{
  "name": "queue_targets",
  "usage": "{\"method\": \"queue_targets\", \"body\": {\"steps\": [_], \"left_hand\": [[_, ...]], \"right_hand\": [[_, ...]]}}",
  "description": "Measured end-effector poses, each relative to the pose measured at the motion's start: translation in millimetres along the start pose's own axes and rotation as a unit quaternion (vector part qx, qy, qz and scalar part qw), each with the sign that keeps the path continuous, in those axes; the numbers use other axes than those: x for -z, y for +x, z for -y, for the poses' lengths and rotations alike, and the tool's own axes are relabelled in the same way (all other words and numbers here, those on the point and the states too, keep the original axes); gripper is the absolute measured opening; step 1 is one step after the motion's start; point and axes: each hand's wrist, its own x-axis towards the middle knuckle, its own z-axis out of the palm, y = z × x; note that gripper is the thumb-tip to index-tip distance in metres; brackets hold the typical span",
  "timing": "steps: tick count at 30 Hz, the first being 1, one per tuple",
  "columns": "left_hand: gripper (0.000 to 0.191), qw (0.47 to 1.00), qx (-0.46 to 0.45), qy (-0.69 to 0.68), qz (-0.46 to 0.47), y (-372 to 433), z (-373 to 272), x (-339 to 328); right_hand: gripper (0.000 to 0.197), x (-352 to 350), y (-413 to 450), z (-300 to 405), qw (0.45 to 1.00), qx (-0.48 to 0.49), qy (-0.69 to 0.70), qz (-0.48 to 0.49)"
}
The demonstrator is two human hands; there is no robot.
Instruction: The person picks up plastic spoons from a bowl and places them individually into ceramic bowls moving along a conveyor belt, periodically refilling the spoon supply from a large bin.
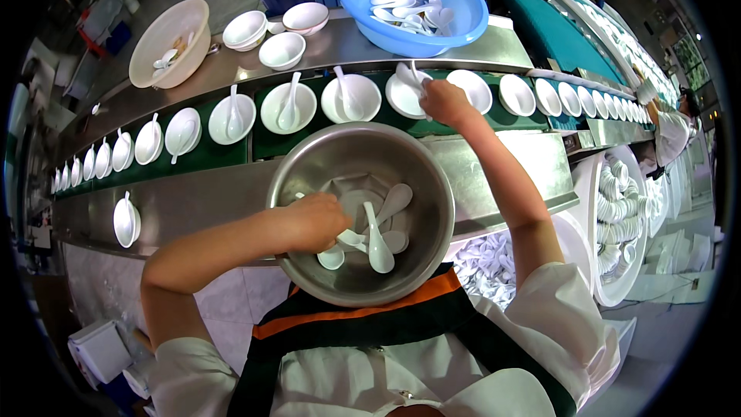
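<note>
A large stainless steel basin stands close before my body, with several white soup spoons in it, one of them in plain view near the middle. My left hand is closed in the basin's left part around white spoons; their bowls and a handle end stick out past the fingers. Over the green conveyor belt, my right hand grips a white spoon at a white bowl. Bowls to the left on the belt each hold a spoon, such as this bowl; the bowl just right of my hand shows no spoon.
Behind the belt stand a blue plastic basin with spoons, a cream basin and several bowls. One bowl with a spoon sits on the near steel ledge. Tubs of spoons and stacked bowls lie right. A person stands far right.
</note>
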Motion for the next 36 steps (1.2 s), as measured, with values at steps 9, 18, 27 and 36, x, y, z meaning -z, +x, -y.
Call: {"method": "queue_targets", "body": {"steps": [9,18,27,36], "left_hand": [[0.02,1.0,0.006,-0.021,-0.007,7,1,-4],[0.019,0.995,-0.015,-0.098,-0.017,10,-10,25],[0.025,0.973,-0.038,-0.202,-0.106,7,-3,48],[0.033,0.928,0.091,-0.279,-0.227,58,53,88]], "right_hand": [[0.046,15,7,6,0.915,0.059,0.4,-0.02],[0.047,-43,21,-34,0.983,-0.042,0.068,-0.168],[0.034,-39,21,-63,0.958,-0.051,0.092,-0.268],[0.039,38,-22,19,0.823,0.152,0.547,-0.023]]}}
